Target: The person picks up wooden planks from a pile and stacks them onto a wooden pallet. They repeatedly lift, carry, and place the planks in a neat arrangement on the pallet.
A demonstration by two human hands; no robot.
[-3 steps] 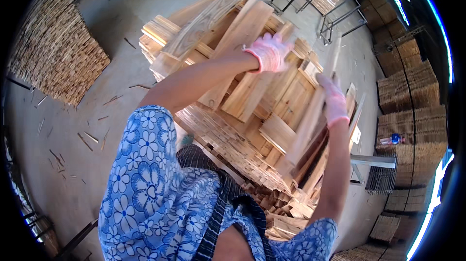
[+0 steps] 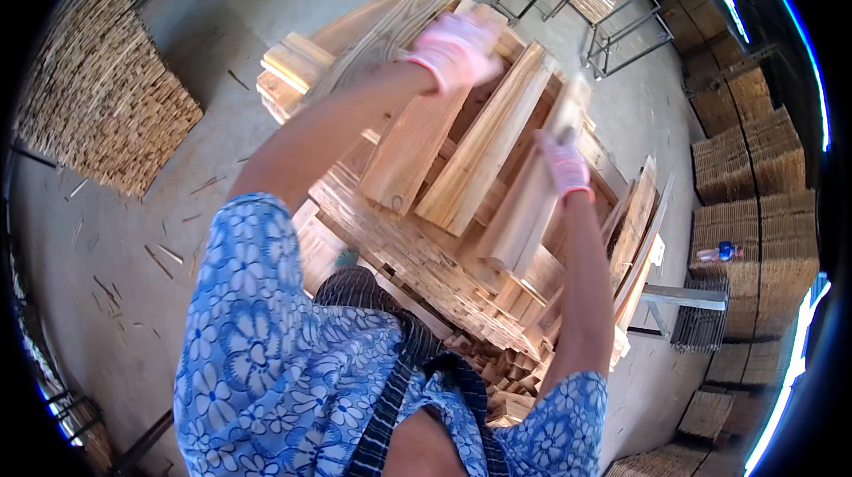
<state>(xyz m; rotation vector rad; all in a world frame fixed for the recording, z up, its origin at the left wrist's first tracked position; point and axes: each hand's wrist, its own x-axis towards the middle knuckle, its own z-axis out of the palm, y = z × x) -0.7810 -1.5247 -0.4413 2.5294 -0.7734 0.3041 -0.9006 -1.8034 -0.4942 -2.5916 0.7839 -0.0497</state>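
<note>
Two pink-gloved hands | left hand [image 2: 454, 49] gripping long pale wooden plank [image 2: 382, 38] | right hand [image 2: 563, 162] clamped on narrow pale wooden slat [image 2: 524, 211] | risk: loose plank stack [image 2: 461, 166] likely shifts, slides.

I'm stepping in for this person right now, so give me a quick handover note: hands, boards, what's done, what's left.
Left hand: gloved, raised over the heap of boards, blurred; whether it grips one cannot be told.
Right hand: gloved, closed on the upper end of a long plank leaning on the heap.
Done: neat stacks stand on the concrete floor around the heap.
Left: the heap is still loose and jumbled.
</note>
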